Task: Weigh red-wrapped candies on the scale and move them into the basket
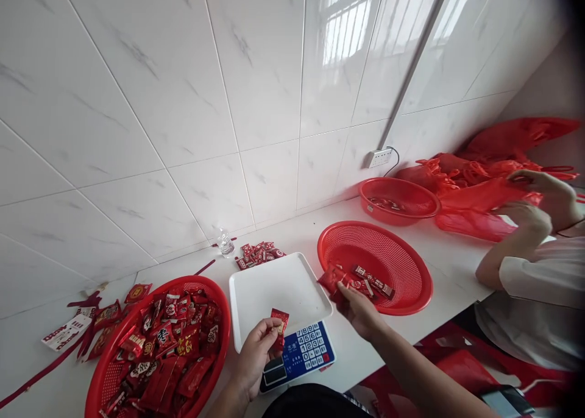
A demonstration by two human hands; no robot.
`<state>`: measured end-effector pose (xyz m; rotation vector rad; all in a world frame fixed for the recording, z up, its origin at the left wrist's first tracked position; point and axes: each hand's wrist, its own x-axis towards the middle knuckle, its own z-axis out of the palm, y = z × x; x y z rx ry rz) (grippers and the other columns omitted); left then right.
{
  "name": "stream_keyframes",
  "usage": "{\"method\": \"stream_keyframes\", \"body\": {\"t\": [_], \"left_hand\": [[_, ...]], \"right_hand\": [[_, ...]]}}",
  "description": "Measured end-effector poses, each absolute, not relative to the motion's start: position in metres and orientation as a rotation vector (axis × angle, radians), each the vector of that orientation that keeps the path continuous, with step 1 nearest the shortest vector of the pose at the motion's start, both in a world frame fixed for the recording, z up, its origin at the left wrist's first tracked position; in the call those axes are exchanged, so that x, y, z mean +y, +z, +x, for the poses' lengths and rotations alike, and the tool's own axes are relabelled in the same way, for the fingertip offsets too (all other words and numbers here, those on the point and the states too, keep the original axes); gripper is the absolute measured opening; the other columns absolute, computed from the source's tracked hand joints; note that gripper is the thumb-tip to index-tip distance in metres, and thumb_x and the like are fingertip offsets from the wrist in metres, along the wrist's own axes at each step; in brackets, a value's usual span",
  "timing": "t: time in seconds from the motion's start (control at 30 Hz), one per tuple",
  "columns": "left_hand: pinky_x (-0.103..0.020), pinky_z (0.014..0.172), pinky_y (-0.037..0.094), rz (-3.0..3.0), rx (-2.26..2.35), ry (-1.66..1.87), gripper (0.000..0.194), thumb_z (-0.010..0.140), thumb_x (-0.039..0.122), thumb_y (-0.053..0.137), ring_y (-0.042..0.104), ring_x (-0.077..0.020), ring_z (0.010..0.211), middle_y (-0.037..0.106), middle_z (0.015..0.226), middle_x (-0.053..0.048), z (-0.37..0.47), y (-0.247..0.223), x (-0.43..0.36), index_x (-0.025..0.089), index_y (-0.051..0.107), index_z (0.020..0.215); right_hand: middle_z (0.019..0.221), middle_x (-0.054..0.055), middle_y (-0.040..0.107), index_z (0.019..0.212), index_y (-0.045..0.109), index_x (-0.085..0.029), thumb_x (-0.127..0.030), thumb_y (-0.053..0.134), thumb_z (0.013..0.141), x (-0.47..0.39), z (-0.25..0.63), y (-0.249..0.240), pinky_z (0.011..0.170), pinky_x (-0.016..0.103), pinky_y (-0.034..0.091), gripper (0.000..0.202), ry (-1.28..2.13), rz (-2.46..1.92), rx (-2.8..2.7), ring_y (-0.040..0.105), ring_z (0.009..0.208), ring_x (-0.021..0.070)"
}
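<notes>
My left hand (256, 354) pinches a small red wrapped snack packet (280, 328) over the near edge of the white scale tray (274, 290). Below the tray is the blue scale keypad (306, 351). My right hand (363, 313) is closed on a red packet (333, 278) at the near left rim of the middle red basket (402, 265). A few long red packets (375, 281) lie inside that basket. To the left, a red basket (223, 326) is heaped with assorted red wrapped packets (167, 339).
Small red packets (258, 255) are piled behind the tray, near a clear plastic cup (223, 242). Another red basket (400, 186) stands farther back. At right, a co-worker's hands (525, 217) handle red plastic bags (475, 201). A socket strip (379, 158) is by the tiled wall.
</notes>
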<state>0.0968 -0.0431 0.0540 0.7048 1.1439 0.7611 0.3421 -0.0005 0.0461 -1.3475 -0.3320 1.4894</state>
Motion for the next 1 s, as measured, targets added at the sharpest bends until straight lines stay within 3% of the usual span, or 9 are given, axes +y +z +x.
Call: {"method": "stream_keyframes", "body": {"t": [0.07,0.17,0.27,0.37,0.47,0.57,0.77,0.9,1.0], "left_hand": [[-0.024,0.068,0.042,0.706,1.138,0.764,0.042,0.066,0.042,0.067,0.054,-0.0115,0.073,0.06,0.09,-0.001,0.095,0.052,-0.044,0.022,0.057,0.102],[-0.025,0.067,0.042,0.725,1.15,0.771,0.055,0.068,0.041,0.066,0.056,-0.0123,0.074,0.062,0.09,-0.001,0.097,0.049,-0.044,0.025,0.046,0.117],[-0.026,0.069,0.042,0.762,1.137,0.759,0.051,0.068,0.042,0.066,0.058,-0.0146,0.077,0.064,0.09,-0.004,0.101,0.049,-0.044,0.022,0.048,0.112],[-0.028,0.073,0.043,0.813,1.078,0.711,0.04,0.069,0.041,0.066,0.059,-0.0168,0.082,0.064,0.094,-0.006,0.107,0.054,-0.045,0.018,0.056,0.1],[-0.029,0.078,0.043,0.863,1.061,0.681,0.037,0.067,0.039,0.067,0.058,-0.0179,0.086,0.064,0.095,-0.007,0.114,0.059,-0.046,0.017,0.059,0.097],[-0.029,0.077,0.044,0.9,1.067,0.674,0.04,0.064,0.04,0.069,0.059,-0.0184,0.085,0.063,0.091,-0.006,0.116,0.059,-0.046,0.017,0.059,0.096],[-0.027,0.065,0.046,0.913,1.278,0.758,0.052,0.059,0.056,0.066,0.059,-0.0164,0.072,0.058,0.076,-0.002,0.089,0.051,-0.039,0.018,0.059,0.095],[-0.03,0.067,0.047,0.952,1.524,0.855,0.059,0.052,0.062,0.065,0.061,-0.0197,0.074,0.06,0.075,-0.003,0.046,0.047,-0.033,0.017,0.06,0.09],[-0.033,0.077,0.048,0.967,1.677,0.959,0.058,0.053,0.063,0.062,0.061,-0.0246,0.088,0.065,0.088,-0.008,0.009,0.039,-0.031,0.017,0.06,0.089]], "right_hand": [[0.077,0.0,0.068,0.083,0.058,-0.022,-0.025,0.057,0.081,0.008,0.359,0.049,0.062,0.02,0.05,0.004,1.441,-1.309,-0.208,0.064,0.072,0.0118],[0.1,0.004,0.067,0.091,0.058,-0.022,-0.027,0.052,0.084,0.011,0.366,0.051,0.072,0.022,0.05,0.011,1.534,-1.287,-0.195,0.064,0.087,0.0133],[0.11,0.009,0.063,0.1,0.058,-0.018,-0.036,0.056,0.081,0.001,0.349,0.051,0.078,0.026,0.048,0.026,1.733,-1.332,-0.421,0.063,0.092,0.0154],[0.101,0.008,0.066,0.1,0.06,-0.017,-0.042,0.061,0.076,-0.014,0.317,0.05,0.07,0.027,0.047,0.035,1.853,-1.355,-0.883,0.063,0.084,0.0164],[0.073,0.003,0.066,0.079,0.064,-0.014,-0.044,0.06,0.074,-0.025,0.289,0.053,0.059,0.024,0.044,0.03,1.869,-1.298,-1.31,0.059,0.067,0.0134],[0.058,-0.001,0.06,0.069,0.062,-0.014,-0.041,0.061,0.073,-0.028,0.276,0.056,0.052,0.021,0.04,0.028,1.877,-1.28,-1.388,0.055,0.055,0.0101],[0.061,-0.002,0.061,0.071,0.059,-0.015,-0.042,0.064,0.072,-0.01,0.301,0.052,0.049,0.018,0.039,0.027,1.749,-1.338,-0.934,0.053,0.052,0.007],[0.069,0.0,0.065,0.077,0.059,-0.018,-0.03,0.064,0.075,0.013,0.346,0.047,0.06,0.019,0.049,0.013,1.587,-1.254,-0.384,0.061,0.063,0.0091],[0.081,0.001,0.069,0.083,0.06,-0.021,-0.018,0.06,0.078,0.025,0.379,0.046,0.064,0.02,0.053,0.006,1.432,-1.25,-0.178,0.065,0.075,0.0124]]}}
